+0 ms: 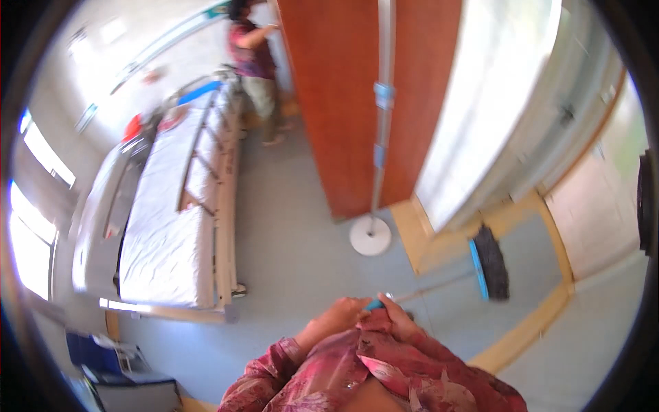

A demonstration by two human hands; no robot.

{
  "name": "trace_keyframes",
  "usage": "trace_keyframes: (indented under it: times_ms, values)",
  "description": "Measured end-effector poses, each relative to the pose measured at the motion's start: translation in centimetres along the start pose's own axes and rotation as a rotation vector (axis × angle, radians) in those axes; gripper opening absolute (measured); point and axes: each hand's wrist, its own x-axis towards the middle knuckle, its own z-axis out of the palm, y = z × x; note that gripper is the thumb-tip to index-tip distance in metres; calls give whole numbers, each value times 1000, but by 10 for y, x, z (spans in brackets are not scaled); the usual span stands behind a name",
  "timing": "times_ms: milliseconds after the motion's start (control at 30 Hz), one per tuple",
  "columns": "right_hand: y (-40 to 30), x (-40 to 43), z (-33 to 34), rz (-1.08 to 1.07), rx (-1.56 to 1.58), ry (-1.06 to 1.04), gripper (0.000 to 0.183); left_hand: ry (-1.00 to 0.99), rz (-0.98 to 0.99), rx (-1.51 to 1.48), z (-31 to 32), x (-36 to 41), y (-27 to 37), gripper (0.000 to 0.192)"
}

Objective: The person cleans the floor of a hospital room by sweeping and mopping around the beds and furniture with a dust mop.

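A long-handled flat mop with a dark head (493, 263) and a light blue edge lies on the floor to the right. Its thin handle (437, 284) runs back toward my body. At the handle's teal end, in front of my chest, my left hand (342, 313) is closed round the grip. Close beside it, my right hand (395, 315) also holds the handle. Part of the right hand's fingers is blurred, and the sleeves are red and patterned.
A railed bed with a white sheet (159, 221) stands on the left, a second bed behind it. A pole on a round white base (370, 236) stands before a brown door (337, 129). Beyond the bed a person (256, 67) stands. A blue chair (95, 355) is at lower left.
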Motion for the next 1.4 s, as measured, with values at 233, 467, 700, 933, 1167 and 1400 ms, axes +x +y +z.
trace_keyframes:
  times_ms: [233,467,700,933,1167,1400]
  values:
    - [38,-31,-38,38,39,-167,68,151,46,36,21,-80,18,34]
    - [19,-57,-45,8,1,-32,73,304,56,20,43,-59,33,33]
    - [-8,-103,-78,-106,-78,0,82,239,33,-88,18,-49,95,39]
    - [-26,-72,-242,47,405,-39,85,-7,154,-240,30,-48,149,45]
    - [-49,-109,-180,7,-110,11,68,179,60,-272,39,-61,162,41]
    - [-25,-20,-177,83,280,-84,67,488,111,-288,-1,-115,141,42]
